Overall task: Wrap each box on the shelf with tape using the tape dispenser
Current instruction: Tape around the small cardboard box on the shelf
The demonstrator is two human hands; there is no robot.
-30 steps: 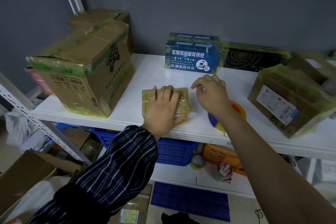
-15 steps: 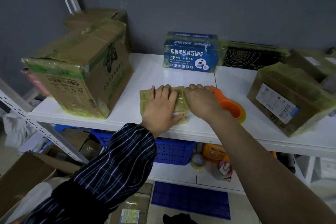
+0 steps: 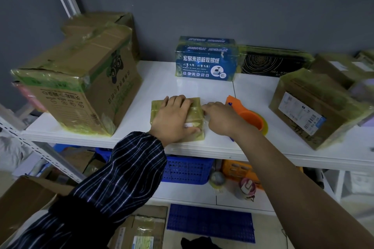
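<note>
Striped sleeve [image 3: 121, 178] leads to your left grip [image 3: 174, 119], flat with straight fingers atop the small taped box [image 3: 156, 108] at the front edge of the shelf [image 3: 192, 89]. Your right grip [image 3: 220, 121] touches that box's right side, fingers bent; whether it pinches anything cannot be told. Just behind lies the orange tape dispenser [image 3: 251, 119].

left hand [image 3: 174, 119] covers most of the top of the small box [image 3: 157, 107]. right hand [image 3: 220, 120] blocks the near side of the tape dispenser [image 3: 252, 118]. Its fingertips are lost at the box edge, grip unreadable. far-right boxes [image 3: 364, 60] are blurred and cut by the frame.
</note>
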